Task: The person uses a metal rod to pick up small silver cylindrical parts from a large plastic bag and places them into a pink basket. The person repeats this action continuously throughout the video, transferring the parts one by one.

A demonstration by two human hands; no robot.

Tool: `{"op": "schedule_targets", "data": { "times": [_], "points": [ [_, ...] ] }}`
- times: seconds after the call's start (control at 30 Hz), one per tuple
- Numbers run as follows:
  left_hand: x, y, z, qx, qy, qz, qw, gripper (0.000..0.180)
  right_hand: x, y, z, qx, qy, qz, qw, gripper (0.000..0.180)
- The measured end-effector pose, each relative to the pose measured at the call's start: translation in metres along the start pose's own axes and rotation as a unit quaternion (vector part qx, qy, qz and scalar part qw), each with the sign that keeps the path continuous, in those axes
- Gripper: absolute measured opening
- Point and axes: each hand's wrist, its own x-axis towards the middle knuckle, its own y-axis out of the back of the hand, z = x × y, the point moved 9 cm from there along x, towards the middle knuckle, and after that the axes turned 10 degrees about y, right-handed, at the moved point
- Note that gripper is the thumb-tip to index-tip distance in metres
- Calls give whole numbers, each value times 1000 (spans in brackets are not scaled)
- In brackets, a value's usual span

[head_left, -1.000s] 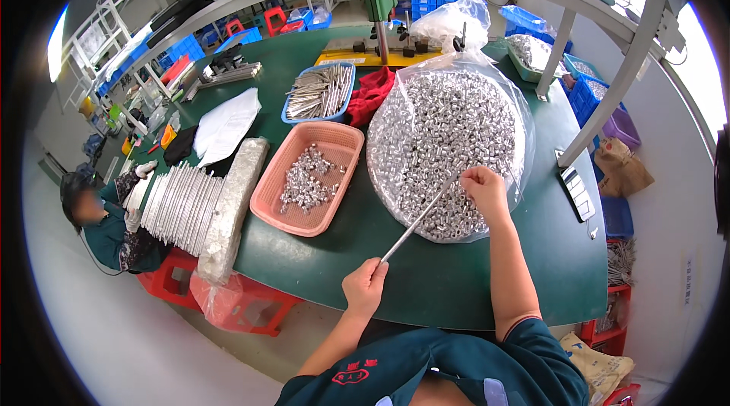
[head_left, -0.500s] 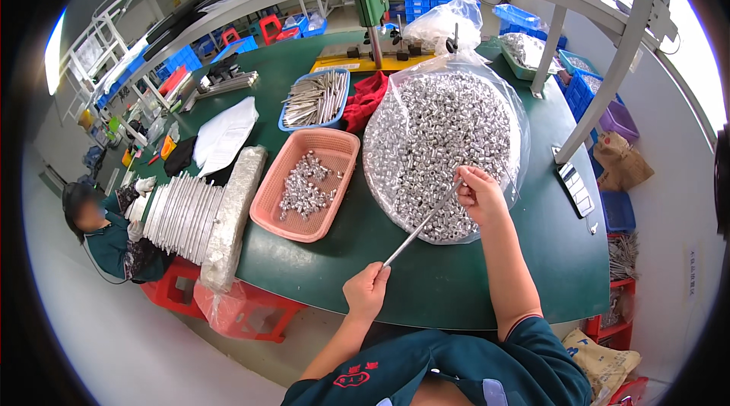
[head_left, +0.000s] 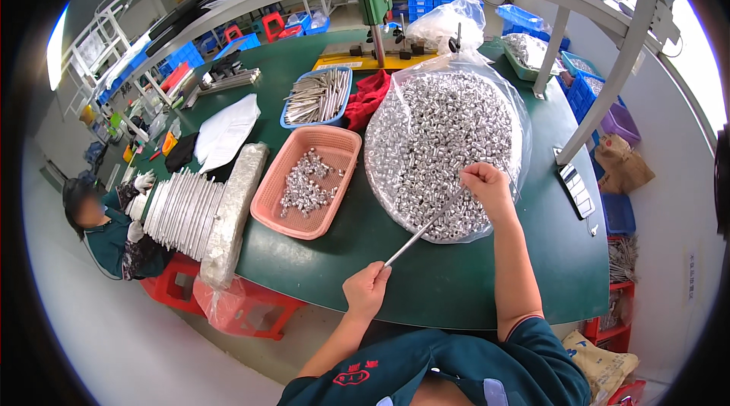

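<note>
Clear plastic bag (head_left: 445, 151) of silver parts mid-table; dark flat screen (head_left: 576, 190) right edge

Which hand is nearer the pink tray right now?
Left. The left hand grips the thin metal rod's near end just below the pink tray's front corner; the right hand rests on the bag of small metal parts, farther right.

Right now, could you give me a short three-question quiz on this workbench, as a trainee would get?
1. True or false: the left hand holds the near end of the thin metal rod.
2. Where does the right hand rest? A) pink tray B) bag of small silver parts C) blue tray
3. What colour is the tabletop?

Key: 1 true; 2 B; 3 green.
</note>
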Motion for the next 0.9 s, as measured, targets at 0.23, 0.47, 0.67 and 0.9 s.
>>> {"op": "schedule_targets", "data": {
  "times": [0.23, 0.47, 0.67, 0.9],
  "points": [
    [1, 1, -5, -11, 4, 21, 1000, 10, -8, -15, -5, 36, 66, 79, 994, 10],
    [0, 4, -12, -34, 34, 35, 998, 13, -12, -42, 13, 254, -53, 21, 966, 21],
    [2, 0, -7, -18, 25, 17, 999, 13, -5, -16, 53, 442, -169, 93, 876, 22],
    [1, 2, -3, -18, 21, 17, 999, 12, -2, -17, 48, 490, -156, 110, 850, 36]
  ]
}}
